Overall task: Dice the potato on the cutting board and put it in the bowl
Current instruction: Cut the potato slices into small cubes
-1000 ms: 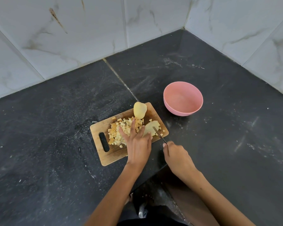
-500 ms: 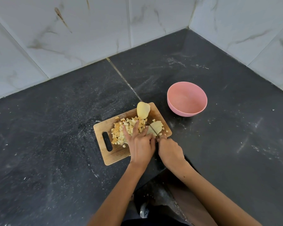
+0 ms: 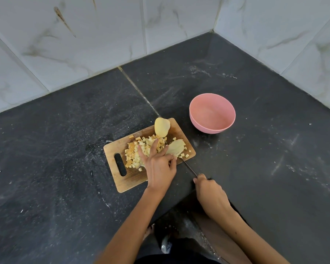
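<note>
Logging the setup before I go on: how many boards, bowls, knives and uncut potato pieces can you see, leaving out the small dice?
Boards: 1, board
Bowls: 1, pink bowl, nothing in it
Knives: 1, knife, in the right hand
Potato pieces: 2, chunk and sliced piece
Total: 5

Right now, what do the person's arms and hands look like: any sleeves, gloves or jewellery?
Both forearms are bare up to the edge of the picture, with no sleeves in view. The left hand and the right hand wear no gloves, and no ring, watch or bracelet shows on either.
</note>
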The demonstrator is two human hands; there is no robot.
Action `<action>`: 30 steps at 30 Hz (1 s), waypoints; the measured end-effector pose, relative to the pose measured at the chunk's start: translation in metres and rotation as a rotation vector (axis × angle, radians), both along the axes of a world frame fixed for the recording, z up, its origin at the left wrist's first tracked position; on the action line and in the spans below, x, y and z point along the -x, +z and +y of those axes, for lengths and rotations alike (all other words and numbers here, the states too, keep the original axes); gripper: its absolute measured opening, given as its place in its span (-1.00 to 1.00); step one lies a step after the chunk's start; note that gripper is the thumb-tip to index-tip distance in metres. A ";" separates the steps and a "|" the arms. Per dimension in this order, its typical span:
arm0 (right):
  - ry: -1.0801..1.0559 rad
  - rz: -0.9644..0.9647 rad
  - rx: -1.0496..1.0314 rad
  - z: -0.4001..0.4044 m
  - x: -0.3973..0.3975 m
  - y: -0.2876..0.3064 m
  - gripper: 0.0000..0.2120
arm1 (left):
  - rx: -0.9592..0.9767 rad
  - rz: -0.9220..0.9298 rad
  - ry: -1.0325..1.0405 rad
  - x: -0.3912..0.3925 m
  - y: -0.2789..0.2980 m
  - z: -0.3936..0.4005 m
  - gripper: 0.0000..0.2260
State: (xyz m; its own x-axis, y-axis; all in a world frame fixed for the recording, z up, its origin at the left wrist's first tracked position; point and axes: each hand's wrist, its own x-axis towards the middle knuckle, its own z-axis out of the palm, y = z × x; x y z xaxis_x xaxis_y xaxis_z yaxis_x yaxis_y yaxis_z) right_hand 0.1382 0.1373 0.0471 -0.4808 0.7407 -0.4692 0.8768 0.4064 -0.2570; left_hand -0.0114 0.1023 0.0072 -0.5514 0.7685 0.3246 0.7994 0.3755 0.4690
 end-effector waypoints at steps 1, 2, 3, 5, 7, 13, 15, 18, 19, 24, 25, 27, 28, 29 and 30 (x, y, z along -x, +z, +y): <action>-0.004 0.031 0.007 0.001 -0.001 0.000 -0.70 | 0.003 -0.015 0.002 0.000 0.000 0.000 -0.87; -0.010 0.067 0.010 0.002 -0.003 0.000 -0.70 | 0.006 -0.029 0.001 0.000 0.001 0.001 -0.86; -0.021 0.108 0.010 0.002 -0.005 0.001 -0.70 | 0.007 -0.038 -0.001 0.000 0.001 0.002 -0.85; -0.059 0.181 0.018 0.005 -0.006 0.003 -0.70 | 0.011 -0.039 -0.003 0.000 0.002 0.002 -0.85; -0.083 0.229 0.024 0.009 -0.005 0.005 -0.70 | 0.016 -0.024 -0.003 0.001 0.003 0.002 -0.87; -0.064 0.249 0.021 0.018 0.020 0.005 -0.71 | 0.074 0.055 -0.001 -0.001 0.004 -0.009 -0.88; -0.043 0.251 -0.003 0.019 0.030 0.004 -0.71 | 0.065 0.075 0.015 0.000 0.002 -0.014 -0.89; -0.017 0.236 -0.026 0.018 0.041 0.000 -0.69 | 0.031 0.068 0.049 0.002 0.001 -0.018 -0.90; -0.008 0.221 -0.029 0.018 0.044 -0.001 -0.68 | 0.025 0.066 0.052 0.003 0.001 -0.017 -0.90; -0.007 0.145 -0.023 0.015 0.056 -0.005 -0.68 | 0.007 0.038 0.069 0.005 -0.005 -0.013 -0.92; -0.006 0.127 -0.023 0.015 0.059 -0.006 -0.69 | 0.005 0.029 0.076 0.006 -0.006 -0.013 -0.92; -0.001 0.093 -0.026 0.013 0.061 -0.007 -0.71 | -0.001 0.016 0.084 0.006 -0.008 -0.013 -0.91; 0.004 0.085 -0.027 0.012 0.060 -0.008 -0.73 | -0.003 0.011 0.084 0.006 -0.008 -0.013 -0.91; 0.011 0.082 -0.026 0.011 0.058 -0.008 -0.74 | -0.005 0.007 0.084 0.006 -0.008 -0.012 -0.90; 0.016 0.077 -0.024 0.009 0.055 -0.007 -0.76 | -0.006 0.003 0.085 0.005 -0.008 -0.012 -0.90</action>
State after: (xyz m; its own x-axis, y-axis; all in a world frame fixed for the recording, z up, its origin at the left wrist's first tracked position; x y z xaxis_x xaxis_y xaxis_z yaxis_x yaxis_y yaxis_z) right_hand 0.0833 0.1460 0.0396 -0.5262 0.7437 -0.4124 0.8485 0.4268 -0.3130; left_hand -0.0164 0.0898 -0.0009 -0.6136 0.7170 0.3307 0.7662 0.4395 0.4688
